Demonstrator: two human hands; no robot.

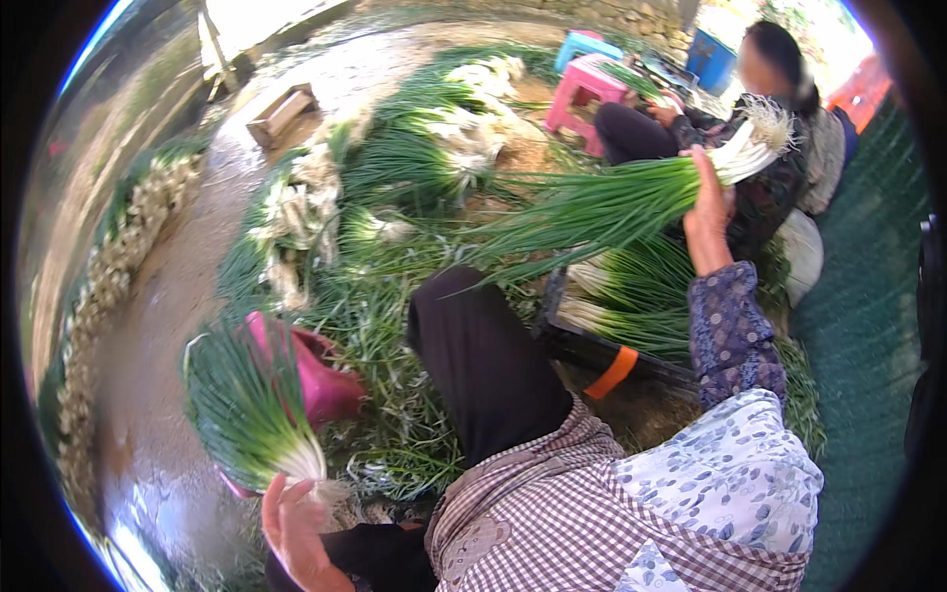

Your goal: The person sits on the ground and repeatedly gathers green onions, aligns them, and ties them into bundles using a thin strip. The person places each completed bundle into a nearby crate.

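In my right hand (708,214) is a thick bunch of green onions (629,200), gripped near its white stalks. The pale roots point to the upper right and the long leaves trail to the left. My left hand (300,529) is at the lower left, its fingers spread and slightly blurred. It is beside the root end of another green onion bunch (255,414), and whether it touches the roots I cannot tell. That bunch lies across a pink plastic stool (329,381). Below my raised hand, a black crate (551,307) with an orange strap (612,372) holds more green onions (644,311).
Ahead lie piles of untrimmed green onions (414,163) and loose leaf trimmings (399,414). Another person (769,148) sits at the upper right, near a pink stool (588,92). A wooden box (281,115) stands farther back. Green netting (858,333) borders my right side.
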